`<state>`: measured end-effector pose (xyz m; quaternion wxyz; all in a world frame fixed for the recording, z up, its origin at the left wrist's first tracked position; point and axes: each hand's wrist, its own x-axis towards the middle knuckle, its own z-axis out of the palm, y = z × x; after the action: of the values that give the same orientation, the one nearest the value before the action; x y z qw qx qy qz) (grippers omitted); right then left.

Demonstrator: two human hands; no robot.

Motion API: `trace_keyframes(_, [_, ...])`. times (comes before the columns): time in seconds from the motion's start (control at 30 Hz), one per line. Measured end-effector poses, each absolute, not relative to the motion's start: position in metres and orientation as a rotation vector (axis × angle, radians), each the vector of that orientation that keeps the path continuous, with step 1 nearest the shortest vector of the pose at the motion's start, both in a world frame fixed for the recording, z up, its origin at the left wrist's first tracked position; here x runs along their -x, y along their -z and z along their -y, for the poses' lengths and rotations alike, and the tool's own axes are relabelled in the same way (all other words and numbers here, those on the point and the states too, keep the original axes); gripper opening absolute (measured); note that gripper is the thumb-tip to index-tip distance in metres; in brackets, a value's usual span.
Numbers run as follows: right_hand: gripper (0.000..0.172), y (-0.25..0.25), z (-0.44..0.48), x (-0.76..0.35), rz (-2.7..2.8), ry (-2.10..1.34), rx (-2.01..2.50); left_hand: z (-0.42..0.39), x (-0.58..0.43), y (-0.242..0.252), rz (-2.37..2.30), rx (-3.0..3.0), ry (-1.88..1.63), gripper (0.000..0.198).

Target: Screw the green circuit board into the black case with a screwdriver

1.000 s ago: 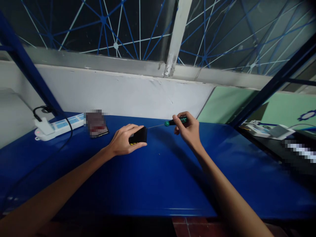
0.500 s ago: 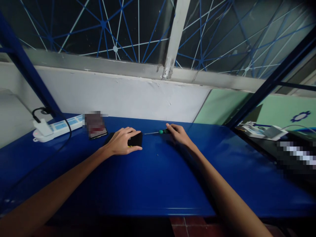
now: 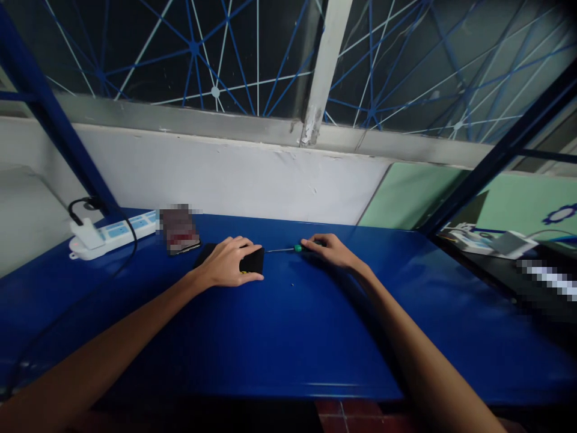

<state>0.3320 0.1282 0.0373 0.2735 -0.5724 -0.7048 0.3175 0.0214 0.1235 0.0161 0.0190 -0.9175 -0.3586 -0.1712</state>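
Note:
My left hand (image 3: 226, 263) grips a flat black rectangular object (image 3: 255, 261) lying on the blue table (image 3: 288, 343). The thumb is on its near edge and the fingers are across its far side; a little yellow shows by the thumb, and the palm hides much of it. In my right hand (image 3: 332, 249) is a screwdriver (image 3: 298, 248) with a green and black handle. Its thin metal shaft points left, nearly level, with the tip at or close to the object's right end; I cannot tell whether they touch. A tiny speck (image 3: 293, 284) sits on the table between the hands.
A white power strip (image 3: 121, 231) with a plugged-in charger and black cable (image 3: 133, 240) lies at the left. Beside it is a blurred-out phone-like item (image 3: 180, 230). Blue frame posts rise at both back corners. Small devices (image 3: 511, 243) sit on a dark surface at the right.
The camera view has shifted slightly, moving the whole scene a little rightward. My right hand has turned a bit around the screwdriver handle, its thumb now lower. My left hand keeps its hold.

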Motion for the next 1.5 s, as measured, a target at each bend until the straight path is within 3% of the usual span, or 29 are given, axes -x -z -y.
trace_keyframes(0.23, [0.051,-0.0356,-0.1244,-0.3349,1.754,-1.202,1.473,-0.1243,-0.0212,-0.0148,1.117,2.847,0.542,0.074])
trace_keyframes(0.37, [0.044,-0.0368,-0.1264,-0.3346,1.826,-1.0,1.531,-0.1244,-0.0213,-0.015,1.116,2.854,0.536,0.075])
trace_keyframes(0.5, [0.054,-0.0367,-0.1277,-0.3317,1.913,-0.715,1.581,-0.1244,-0.021,-0.0151,1.123,2.857,0.537,0.076])
trace_keyframes(0.63, [0.045,-0.0366,-0.1272,-0.3338,1.836,-0.878,1.511,-0.1245,-0.0209,-0.0151,1.114,2.861,0.553,0.074])
trace_keyframes(0.77, [0.05,-0.0379,-0.127,-0.3355,1.773,-1.045,1.505,-0.1246,-0.021,-0.0156,1.123,2.863,0.54,0.075])
trace_keyframes(1.07, [0.055,-0.0402,-0.1257,-0.3278,1.955,-0.61,1.586,-0.1248,-0.0211,-0.0153,1.11,2.851,0.548,0.072])
trace_keyframes(1.2, [0.044,-0.04,-0.1234,-0.3278,1.86,-0.801,1.491,-0.1251,-0.0213,-0.0159,1.101,2.859,0.54,0.074])
trace_keyframes(1.33, [0.046,-0.0428,-0.1214,-0.3284,1.768,-0.986,1.442,-0.1251,-0.0215,-0.0163,1.103,2.857,0.539,0.073])
trace_keyframes(1.5, [0.05,-0.0435,-0.1232,-0.3285,1.885,-0.616,1.562,-0.1251,-0.0214,-0.0162,1.1,2.861,0.558,0.073])
